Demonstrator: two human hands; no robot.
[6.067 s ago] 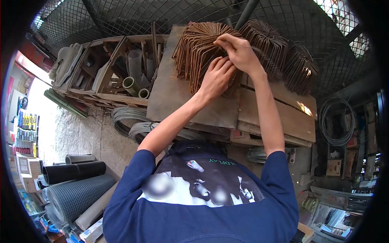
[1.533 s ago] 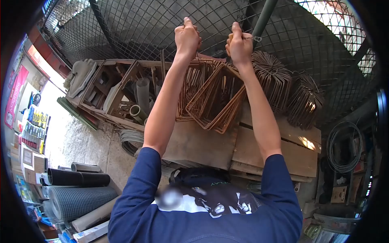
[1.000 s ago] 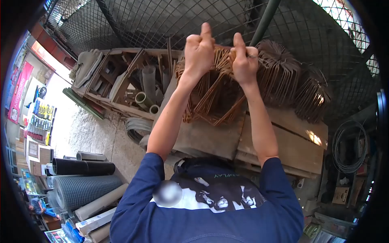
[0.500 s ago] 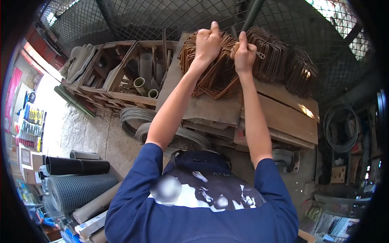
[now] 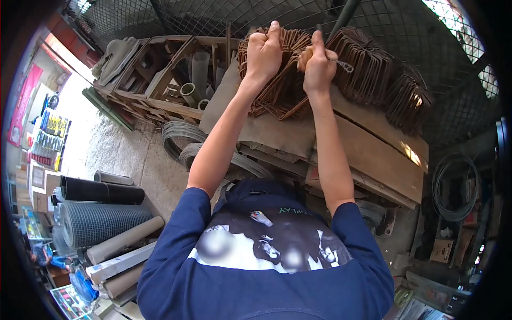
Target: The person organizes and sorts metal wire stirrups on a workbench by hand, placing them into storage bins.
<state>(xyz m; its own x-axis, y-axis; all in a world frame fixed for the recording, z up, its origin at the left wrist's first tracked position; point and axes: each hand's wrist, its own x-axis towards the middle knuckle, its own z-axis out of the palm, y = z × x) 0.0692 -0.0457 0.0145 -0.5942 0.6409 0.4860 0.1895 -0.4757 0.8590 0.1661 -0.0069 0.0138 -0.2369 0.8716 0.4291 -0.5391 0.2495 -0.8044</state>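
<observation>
My left hand point(image 5: 264, 56) is closed with the thumb pointing up, over the nearest bundle of rusty bent-rod rebar stirrups point(image 5: 277, 101). Whatever its fingers grip is hidden. Beside it, my right hand point(image 5: 319, 69) is also closed, thumb up, around a thin metal piece with a looped end point(image 5: 346, 67) that sticks out to the right. A dark tip shows just above that thumb. Two more stirrup bundles, a middle one point(image 5: 362, 64) and a far right one point(image 5: 408, 101), stand on the wooden bench point(image 5: 368, 146).
Coils of grey wire point(image 5: 178, 133) lie on the floor below the bench. A wooden rack point(image 5: 176, 109) with pipes stands left. Mesh rolls point(image 5: 106, 224) and tubes lie lower left. Wire fencing point(image 5: 213, 21) runs behind the bench; a wire coil point(image 5: 456, 186) hangs right.
The view has tilted and shifted slightly, so the bench sits differently in frame. Both hands stay closed at the stirrups; the looped end shows more clearly beyond my right hand.
</observation>
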